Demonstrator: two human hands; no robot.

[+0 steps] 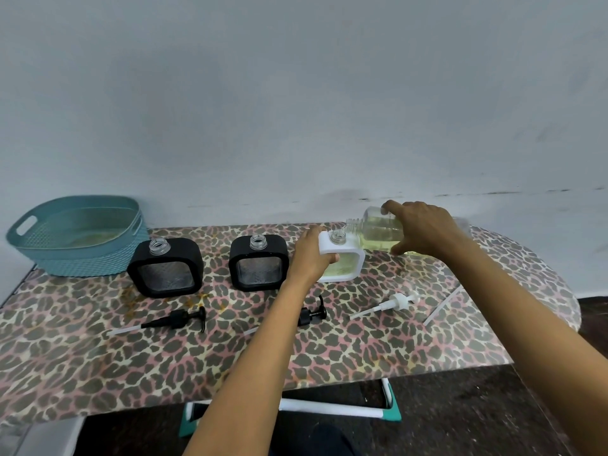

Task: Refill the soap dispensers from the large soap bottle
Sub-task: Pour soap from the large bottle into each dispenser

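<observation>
Clear plastic large soap bottle (378, 232): tilted almost flat at the table's far right, threaded mouth just above the white dispenser's open neck. Pale yellow liquid pooled along the lower side; no stream discernible. Probably heavy and sloshing, walls stiff, likely slick with soap. Best taken round the wide body.
Right hand (424, 228): over the bottle from above, fingers and thumb curled round its body.
White square-framed soap dispenser (345, 264): upright under the bottle's mouth, pump off, yellowish soap showing in the clear window. Light and probably tippy under a pour; worth bracing at the frame.
Left hand (312, 255): gripping the white frame's left side, fingers curled round it.
Left black square-framed dispenser (164, 268): upright, neck open, window looking empty.
Right black square-framed dispenser (259, 263): same state; both judged yet to be filled.
Left black pump (177, 319), middle black pump (312, 312), white pump (391, 302): lying loose in front of the dispensers. Light, thin-tubed, prone to roll.
Pale grey-blue wall (296, 93): bare, scuffed low on the right.
Leopard-print table cover (329, 350): glossy, smooth-looking, with yellowish stains near the left black dispenser. Drips here probably slippery.
Teal woven-pattern plastic basket (79, 238): far left against the wall, well apart from the pour.
Dark floor (460, 406): below the near edge.
</observation>
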